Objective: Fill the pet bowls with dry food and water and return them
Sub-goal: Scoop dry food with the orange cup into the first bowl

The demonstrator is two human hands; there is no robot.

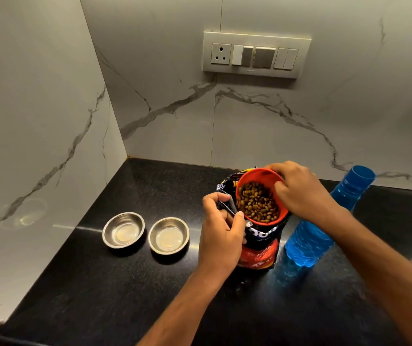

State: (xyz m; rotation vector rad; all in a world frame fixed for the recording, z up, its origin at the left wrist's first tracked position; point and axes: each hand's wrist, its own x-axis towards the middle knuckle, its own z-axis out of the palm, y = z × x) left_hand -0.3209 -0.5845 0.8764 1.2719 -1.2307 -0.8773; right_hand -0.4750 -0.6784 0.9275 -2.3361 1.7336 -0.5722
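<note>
Here my right hand (299, 193) grips the rim of the orange scoop cup (259, 201), heaped with loose brown kibble (257, 202), just over the mouth of the crinkly food bag (262, 245), while my left hand (221, 233) pinches the bag's floppy foil edge. I judge the cup light but spill-prone, best kept level. Both shallow steel bowls (123, 229) (168, 236) sit empty on the black granite counter (100, 283), slick and likely to skate; the blue plastic water bottle (324, 221) stands just beside the bag.
</note>
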